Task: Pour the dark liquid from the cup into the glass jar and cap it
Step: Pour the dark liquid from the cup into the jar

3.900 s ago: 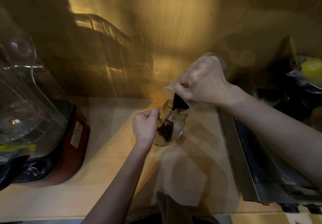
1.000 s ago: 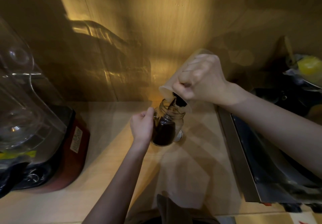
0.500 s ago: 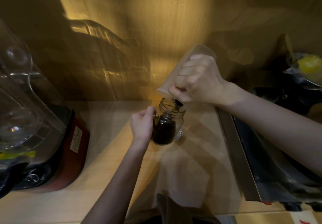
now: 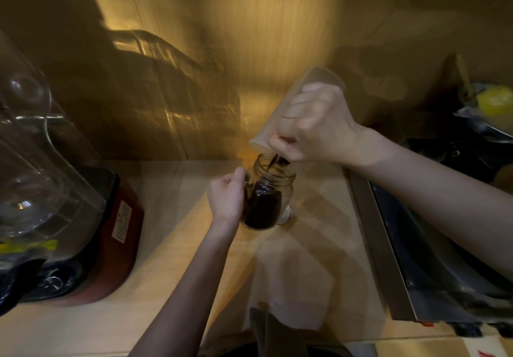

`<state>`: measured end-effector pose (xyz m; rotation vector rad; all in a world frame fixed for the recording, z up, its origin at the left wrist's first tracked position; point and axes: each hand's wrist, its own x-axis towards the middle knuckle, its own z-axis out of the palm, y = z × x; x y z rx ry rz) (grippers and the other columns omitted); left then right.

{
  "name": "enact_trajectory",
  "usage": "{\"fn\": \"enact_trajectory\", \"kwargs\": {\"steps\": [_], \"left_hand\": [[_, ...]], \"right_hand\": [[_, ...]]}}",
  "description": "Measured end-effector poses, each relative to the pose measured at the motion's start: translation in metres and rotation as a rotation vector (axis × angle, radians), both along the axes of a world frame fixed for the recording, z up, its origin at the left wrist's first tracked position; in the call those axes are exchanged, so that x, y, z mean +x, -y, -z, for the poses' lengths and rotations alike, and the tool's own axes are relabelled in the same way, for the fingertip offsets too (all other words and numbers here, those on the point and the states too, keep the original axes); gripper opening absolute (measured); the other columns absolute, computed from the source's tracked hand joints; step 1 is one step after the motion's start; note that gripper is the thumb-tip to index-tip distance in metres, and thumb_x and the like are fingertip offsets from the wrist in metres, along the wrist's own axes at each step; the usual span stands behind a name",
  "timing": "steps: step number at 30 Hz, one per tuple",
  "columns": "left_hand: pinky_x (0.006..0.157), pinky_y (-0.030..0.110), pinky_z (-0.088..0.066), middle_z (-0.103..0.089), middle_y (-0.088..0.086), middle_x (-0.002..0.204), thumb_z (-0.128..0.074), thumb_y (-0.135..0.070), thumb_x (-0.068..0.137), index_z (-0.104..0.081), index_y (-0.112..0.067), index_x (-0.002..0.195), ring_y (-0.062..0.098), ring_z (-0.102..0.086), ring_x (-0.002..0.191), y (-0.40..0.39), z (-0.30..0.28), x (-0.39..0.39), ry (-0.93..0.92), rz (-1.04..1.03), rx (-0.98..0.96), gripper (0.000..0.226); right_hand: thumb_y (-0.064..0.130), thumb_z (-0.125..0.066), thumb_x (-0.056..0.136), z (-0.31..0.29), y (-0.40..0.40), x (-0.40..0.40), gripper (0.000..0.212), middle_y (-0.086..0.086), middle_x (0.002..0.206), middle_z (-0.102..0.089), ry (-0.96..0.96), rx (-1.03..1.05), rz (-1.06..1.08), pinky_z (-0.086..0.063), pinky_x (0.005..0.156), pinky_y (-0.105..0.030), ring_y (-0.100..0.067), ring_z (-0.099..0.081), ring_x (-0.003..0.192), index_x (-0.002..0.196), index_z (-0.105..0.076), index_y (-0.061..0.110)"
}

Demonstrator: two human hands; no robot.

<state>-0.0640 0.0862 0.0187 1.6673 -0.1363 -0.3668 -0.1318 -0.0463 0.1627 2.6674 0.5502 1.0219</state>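
The blender (image 4: 55, 190) stands at the left of the worktop (image 4: 166, 315); its white label is too blurred to read. The right hand (image 4: 313, 126) grips the cup (image 4: 280, 112), tipped steeper than before. The jar (image 4: 266, 198), fuller now, sits mid-worktop, clasped by the left hand (image 4: 226, 198). A thin trickle (image 4: 273, 161) enters its mouth.

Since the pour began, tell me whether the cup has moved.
Yes. The cup in the right hand has tipped steeper, its base rising up the wood wall while its rim stays over the jar.
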Motion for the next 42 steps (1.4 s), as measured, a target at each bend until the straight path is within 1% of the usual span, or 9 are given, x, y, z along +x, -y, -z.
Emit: {"fn": "enact_trajectory", "kwargs": {"steps": [9, 13, 24, 26, 28, 29, 32, 39, 42], "left_hand": [[0.056, 0.034, -0.025, -0.029, -0.009, 0.037, -0.05, -0.031, 0.067, -0.037, -0.018, 0.031, 0.018, -0.026, 0.05, -0.0001, -0.0005, 0.0008, -0.001, 0.017, -0.019, 0.041], [0.06, 0.037, -0.026, -0.027, 0.004, 0.049, -0.05, -0.031, 0.065, -0.034, -0.017, 0.033, 0.023, -0.026, 0.058, 0.001, -0.0045, -0.0001, -0.001, 0.011, -0.022, 0.039], [0.055, 0.035, -0.022, -0.026, -0.004, 0.042, -0.048, -0.034, 0.062, -0.034, -0.016, 0.031, 0.019, -0.024, 0.052, 0.003, -0.0017, 0.001, -0.01, -0.013, -0.006, 0.038], [0.056, 0.036, -0.023, -0.025, 0.007, 0.046, -0.048, -0.034, 0.062, -0.033, -0.016, 0.032, 0.021, -0.024, 0.055, 0.0032, -0.0032, 0.0008, -0.001, -0.017, 0.01, 0.039], [0.057, 0.037, -0.023, -0.02, 0.014, 0.061, -0.048, -0.034, 0.063, -0.033, -0.015, 0.032, 0.023, -0.025, 0.059, 0.0035, -0.0037, 0.0007, 0.0, -0.011, 0.015, 0.039], [0.057, 0.037, -0.023, -0.023, 0.016, 0.054, -0.049, -0.034, 0.063, -0.033, -0.016, 0.032, 0.022, -0.025, 0.057, 0.0038, -0.0029, 0.0007, -0.005, -0.004, 0.007, 0.039], [0.056, 0.035, -0.021, -0.027, -0.005, 0.041, -0.049, -0.033, 0.064, -0.034, -0.017, 0.031, 0.02, -0.024, 0.053, 0.0029, -0.0022, -0.0004, -0.019, 0.011, -0.013, 0.039], [0.059, 0.037, -0.023, -0.027, 0.004, 0.052, -0.05, -0.027, 0.068, -0.032, -0.022, 0.039, 0.024, -0.024, 0.059, 0.0024, -0.0092, -0.004, -0.03, 0.017, -0.034, 0.034], [0.056, 0.035, -0.021, -0.027, -0.005, 0.043, -0.051, -0.026, 0.07, -0.032, -0.019, 0.034, 0.021, -0.024, 0.054, 0.0024, -0.0075, -0.0033, -0.035, 0.013, -0.043, 0.041]], "right_hand": [[0.01, -0.066, 0.063, 0.0008, 0.0017, 0.0008, 0.032, -0.005, 0.032, -0.05, 0.006, -0.042, -0.017, -0.031, 0.04, -0.022, -0.02, -0.046, 0.031, 0.035, -0.05, 0.01], [0.012, -0.067, 0.064, 0.0007, 0.002, 0.0007, 0.033, -0.005, 0.033, -0.051, -0.005, -0.055, -0.015, -0.031, 0.041, -0.022, -0.02, -0.047, 0.032, 0.036, -0.05, 0.01], [0.011, -0.068, 0.064, -0.0022, 0.0014, 0.0011, 0.033, -0.005, 0.033, -0.05, 0.012, -0.074, -0.033, -0.032, 0.041, -0.022, -0.02, -0.046, 0.033, 0.036, -0.051, 0.01], [0.012, -0.065, 0.065, -0.0029, 0.0017, 0.0013, 0.033, -0.004, 0.033, -0.05, 0.015, -0.073, -0.038, -0.032, 0.041, -0.022, -0.021, -0.046, 0.033, 0.036, -0.052, 0.01], [0.012, -0.065, 0.066, -0.0033, 0.0017, 0.0006, 0.032, -0.004, 0.033, -0.05, 0.009, -0.073, -0.046, -0.033, 0.041, -0.022, -0.021, -0.046, 0.033, 0.036, -0.052, 0.01], [0.012, -0.064, 0.066, -0.0035, 0.0021, 0.0003, 0.032, -0.005, 0.033, -0.05, 0.011, -0.072, -0.048, -0.032, 0.041, -0.022, -0.021, -0.045, 0.033, 0.036, -0.052, 0.01], [0.012, -0.064, 0.066, -0.0052, 0.0036, 0.0, 0.033, -0.005, 0.034, -0.051, 0.013, -0.072, -0.046, -0.03, 0.041, -0.022, -0.021, -0.046, 0.033, 0.036, -0.051, 0.01], [0.011, -0.065, 0.066, -0.0067, 0.0023, -0.0018, 0.033, -0.005, 0.034, -0.051, 0.004, -0.078, -0.029, -0.03, 0.042, -0.022, -0.021, -0.046, 0.033, 0.036, -0.052, 0.01], [0.012, -0.063, 0.068, -0.0066, 0.0018, -0.0019, 0.035, -0.004, 0.034, -0.05, 0.032, -0.089, -0.035, -0.03, 0.042, -0.022, -0.02, -0.046, 0.033, 0.036, -0.05, 0.011]]}}
